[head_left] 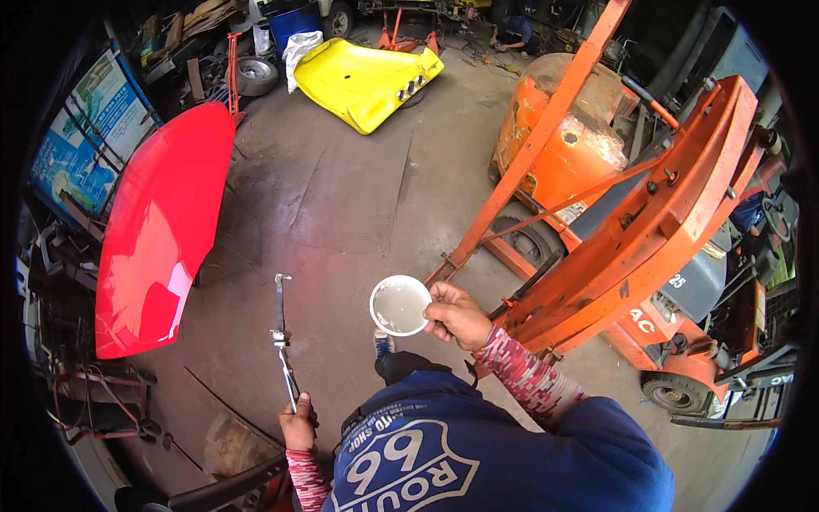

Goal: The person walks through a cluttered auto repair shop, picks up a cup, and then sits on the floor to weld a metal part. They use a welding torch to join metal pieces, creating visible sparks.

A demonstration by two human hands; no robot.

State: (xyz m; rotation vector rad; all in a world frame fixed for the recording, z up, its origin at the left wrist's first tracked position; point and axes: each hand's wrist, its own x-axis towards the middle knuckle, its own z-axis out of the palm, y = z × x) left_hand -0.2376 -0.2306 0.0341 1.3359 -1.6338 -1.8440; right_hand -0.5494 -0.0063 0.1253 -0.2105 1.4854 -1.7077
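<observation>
My left hand [299, 423] is closed around the handles of pliers [288, 372], held out ahead of me at the lower left. From the jaws of the pliers a dark flat strip [280, 307] points away from me, bent at its tip; its exact kind is unclear. My right hand [459, 317] pinches the right edge of a round white tub [381, 292], thumb and fingers over the rim. Pale grey residue marks the inside of the tub, which hangs over the floor near my shoe [384, 344].
A glossy red car panel [162, 230] stands at left. Farther off lies a yellow bumper-like part [363, 81]. An orange metal frame [631, 247] and orange forklift [554, 128] crowd the right. A person [514, 32] crouches at the back; a tyre [256, 77] lies far left.
</observation>
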